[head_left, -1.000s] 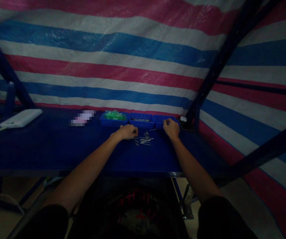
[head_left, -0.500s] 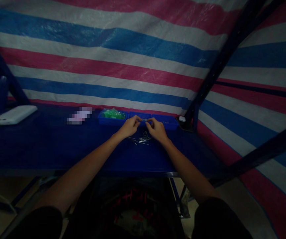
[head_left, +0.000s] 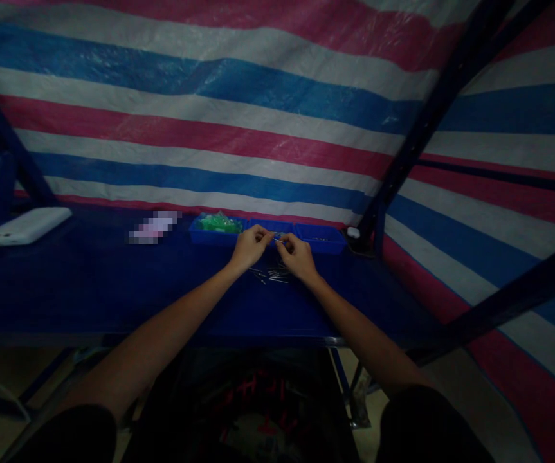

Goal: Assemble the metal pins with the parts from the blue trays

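Note:
My left hand [head_left: 251, 247] and my right hand [head_left: 298, 256] meet just in front of the blue bins, fingertips pinched and only a small gap apart. Between them runs a thin, shiny metal pin [head_left: 278, 240], gripped from both sides; its exact kind is too small to tell. Below the hands, several loose metal pins [head_left: 277, 278] lie scattered on the blue table, some partly hidden by my right hand. Behind my fingers stands the middle blue bin [head_left: 272, 226], its contents mostly covered.
The left blue bin [head_left: 215, 238] holds green plastic packets [head_left: 220, 223]; a few small metal pieces lie in the right blue bin [head_left: 328, 245]. Farther left are a blurred-out item [head_left: 154, 227] and a white power bank [head_left: 26, 225] with a cable. A small white case [head_left: 353, 232] sits by the frame post.
My hands have drawn slightly closer together, the right one shifting left. The metal pin between them shows more plainly now.

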### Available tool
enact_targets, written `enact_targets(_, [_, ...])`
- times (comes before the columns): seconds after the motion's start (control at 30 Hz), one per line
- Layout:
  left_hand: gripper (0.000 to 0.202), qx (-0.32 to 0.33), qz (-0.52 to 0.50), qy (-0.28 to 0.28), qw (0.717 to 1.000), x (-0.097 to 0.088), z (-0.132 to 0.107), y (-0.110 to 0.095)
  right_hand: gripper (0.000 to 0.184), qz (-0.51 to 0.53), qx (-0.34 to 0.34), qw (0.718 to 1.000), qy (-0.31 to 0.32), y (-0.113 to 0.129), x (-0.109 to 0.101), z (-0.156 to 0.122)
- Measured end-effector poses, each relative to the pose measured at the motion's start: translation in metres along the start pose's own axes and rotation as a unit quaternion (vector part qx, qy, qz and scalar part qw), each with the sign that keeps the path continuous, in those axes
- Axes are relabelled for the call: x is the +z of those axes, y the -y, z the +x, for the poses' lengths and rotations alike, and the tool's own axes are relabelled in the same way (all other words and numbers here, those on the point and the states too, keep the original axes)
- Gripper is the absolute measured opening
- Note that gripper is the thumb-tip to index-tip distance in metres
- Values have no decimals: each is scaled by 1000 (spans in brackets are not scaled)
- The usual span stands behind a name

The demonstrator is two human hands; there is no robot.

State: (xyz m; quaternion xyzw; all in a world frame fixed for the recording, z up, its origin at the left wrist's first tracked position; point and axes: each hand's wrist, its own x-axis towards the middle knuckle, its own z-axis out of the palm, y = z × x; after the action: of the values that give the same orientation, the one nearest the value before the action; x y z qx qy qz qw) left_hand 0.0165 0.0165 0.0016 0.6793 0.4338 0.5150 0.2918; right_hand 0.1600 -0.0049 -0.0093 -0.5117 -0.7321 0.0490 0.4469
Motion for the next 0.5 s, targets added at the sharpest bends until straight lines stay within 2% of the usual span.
enact_targets(0.1, [33,18,132,8,991,-2,-2,1,22,7,-12,1000,-18,-1,-1,1])
enact_targets(0.2, [44,26,181,20,983,-4,-3,1,24,5,-22,1000,-8,1,-2,1])
enact_targets(0.3, [42,67,179,54,980,-10,0,-2,29,6,-22,1000,-13,3,-4,0])
enact_targets(0.4, [34,124,208,104,965,-18,3,-7,34,12,-21,999,-38,2,-7,1])
enact_targets(0.5, [31,117,264,141,947,-29,6,-8,33,-22,-10,996,-81,-7,-12,6])
